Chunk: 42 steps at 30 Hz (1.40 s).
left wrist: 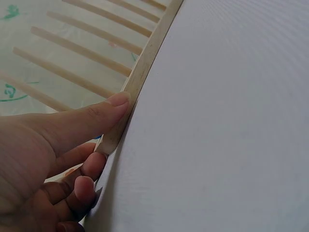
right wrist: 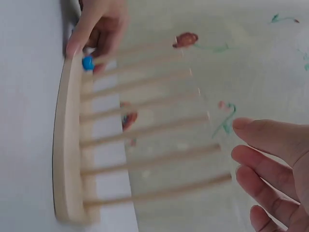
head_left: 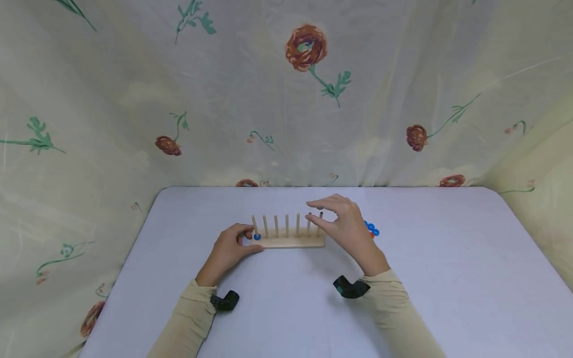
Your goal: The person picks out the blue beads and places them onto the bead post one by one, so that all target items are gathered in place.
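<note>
A wooden peg board [head_left: 291, 242] with a row of several upright pegs sits on the table. One blue bead [head_left: 257, 237] is at the foot of its leftmost peg; the right wrist view shows this bead [right wrist: 88, 63] low on the peg too. My left hand [head_left: 228, 250] grips the board's left end, with the thumb [left wrist: 113, 104] along the front edge and the fingers round the end. Over the right-end pegs, my right hand [head_left: 344, 219] hovers, thumb and index finger apart and nothing between them. Its fingers [right wrist: 263, 174] are near the peg tips, seemingly without touching.
To the right of the board, partly behind my right hand, lies a small group of blue beads [head_left: 371, 226] with an orange-red one [head_left: 372, 235]. A white cloth covers the table [head_left: 286, 308]. A flowered curtain [head_left: 250, 99] hangs behind its far edge.
</note>
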### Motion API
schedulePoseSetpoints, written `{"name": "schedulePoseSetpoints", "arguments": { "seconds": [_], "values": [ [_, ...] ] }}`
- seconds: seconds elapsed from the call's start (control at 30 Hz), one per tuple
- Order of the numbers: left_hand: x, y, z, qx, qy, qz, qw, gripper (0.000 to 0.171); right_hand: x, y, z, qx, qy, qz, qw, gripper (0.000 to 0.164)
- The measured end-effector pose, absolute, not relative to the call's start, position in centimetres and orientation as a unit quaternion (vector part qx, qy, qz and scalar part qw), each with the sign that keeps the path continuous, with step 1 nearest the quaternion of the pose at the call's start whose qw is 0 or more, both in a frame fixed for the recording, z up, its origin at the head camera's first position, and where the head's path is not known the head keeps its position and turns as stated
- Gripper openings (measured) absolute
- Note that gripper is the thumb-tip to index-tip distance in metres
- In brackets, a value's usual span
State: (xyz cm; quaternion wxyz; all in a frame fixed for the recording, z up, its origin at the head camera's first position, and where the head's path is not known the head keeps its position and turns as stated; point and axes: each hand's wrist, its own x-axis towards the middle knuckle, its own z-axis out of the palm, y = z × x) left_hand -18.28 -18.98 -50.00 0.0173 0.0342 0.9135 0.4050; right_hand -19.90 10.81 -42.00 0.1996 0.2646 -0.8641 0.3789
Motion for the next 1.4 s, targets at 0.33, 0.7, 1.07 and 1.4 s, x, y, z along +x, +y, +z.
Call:
{"name": "schedulePoseSetpoints", "arguments": {
  "seconds": [0.33,0.7,1.07,1.4],
  "values": [
    [-18.2,-18.8,-50.0,0.036,0.916,0.4,0.013,0.059,-18.8,18.1,-43.5,0.202,-0.904,0.334,0.177,0.033],
    [-18.3,-18.9,-50.1,0.039,0.917,0.396,0.013,0.06,-17.8,22.5,-46.7,0.15,-0.94,0.298,0.07,0.029],
    [-18.3,-18.9,-50.1,0.045,0.916,0.399,0.014,0.058,-17.9,23.4,-48.4,0.12,-0.945,0.304,-0.021,0.017],
    [-18.2,-18.9,-50.0,0.047,0.916,0.399,0.015,0.058,-18.2,23.4,-49.0,0.127,-0.942,0.309,-0.025,0.015]
  ]
}}
